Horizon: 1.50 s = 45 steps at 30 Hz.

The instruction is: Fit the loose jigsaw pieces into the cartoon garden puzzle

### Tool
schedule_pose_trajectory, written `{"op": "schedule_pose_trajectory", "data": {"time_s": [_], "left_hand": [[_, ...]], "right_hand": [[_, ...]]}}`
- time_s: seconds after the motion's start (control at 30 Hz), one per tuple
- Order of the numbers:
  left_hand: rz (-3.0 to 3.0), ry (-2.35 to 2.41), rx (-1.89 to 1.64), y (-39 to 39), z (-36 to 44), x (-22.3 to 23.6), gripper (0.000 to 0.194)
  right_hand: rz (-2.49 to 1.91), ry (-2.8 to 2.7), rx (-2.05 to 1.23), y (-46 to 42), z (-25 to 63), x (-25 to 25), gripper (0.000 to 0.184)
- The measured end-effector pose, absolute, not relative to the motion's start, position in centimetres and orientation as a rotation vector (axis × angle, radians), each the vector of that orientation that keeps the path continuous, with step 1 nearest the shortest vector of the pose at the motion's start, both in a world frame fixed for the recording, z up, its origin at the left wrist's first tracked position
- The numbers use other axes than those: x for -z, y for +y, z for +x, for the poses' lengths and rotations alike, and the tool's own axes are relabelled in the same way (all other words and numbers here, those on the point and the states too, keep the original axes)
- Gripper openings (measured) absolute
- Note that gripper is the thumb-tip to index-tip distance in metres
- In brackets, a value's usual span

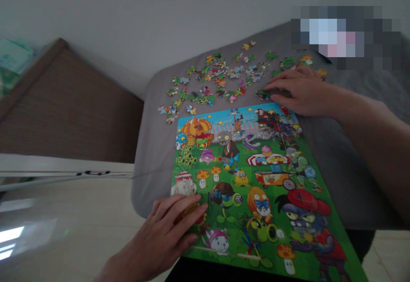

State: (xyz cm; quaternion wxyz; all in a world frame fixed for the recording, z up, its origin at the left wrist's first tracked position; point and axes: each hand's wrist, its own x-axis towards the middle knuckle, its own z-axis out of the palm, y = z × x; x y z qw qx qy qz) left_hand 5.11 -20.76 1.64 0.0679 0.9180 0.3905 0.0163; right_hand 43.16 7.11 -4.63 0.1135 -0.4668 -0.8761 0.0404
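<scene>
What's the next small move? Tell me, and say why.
Probably slide the dark green jigsaw piece by the right hand onto the top edge of the assembled puzzle: it lies right beside that edge, within the hand's reach, while the left hand rests on the puzzle's lower side.

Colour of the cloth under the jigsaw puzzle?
The cloth is plain grey, seen best in the head view.

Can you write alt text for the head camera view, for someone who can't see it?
A colorful cartoon jigsaw puzzle of plants and zombies lies on a gray-covered table, with loose pieces scattered beyond it. The left hand rests on its lower-left edge; the right hand sits at its top edge, beside the pieces.
</scene>
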Motion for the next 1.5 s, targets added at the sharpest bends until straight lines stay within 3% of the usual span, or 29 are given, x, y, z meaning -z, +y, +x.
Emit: {"op": "schedule_pose_trajectory", "data": {"time_s": [0.27,1.1,1.5], "left_hand": [[2.792,1.370,-0.045,-20.2,2.4,-3.0,0.059],[2.777,1.214,-0.024,-20.2,4.7,-1.9,0.049],[2.724,1.409,-0.072,-21.0,0.5,-3.2,0.051]], "right_hand": [[-1.385,-2.562,-0.140,7.1,43.2,4.7,0.054],[-1.355,-2.541,-0.170,7.2,43.3,5.0,0.054],[-1.356,-2.519,-0.130,7.3,43.5,5.4,0.051]]}}
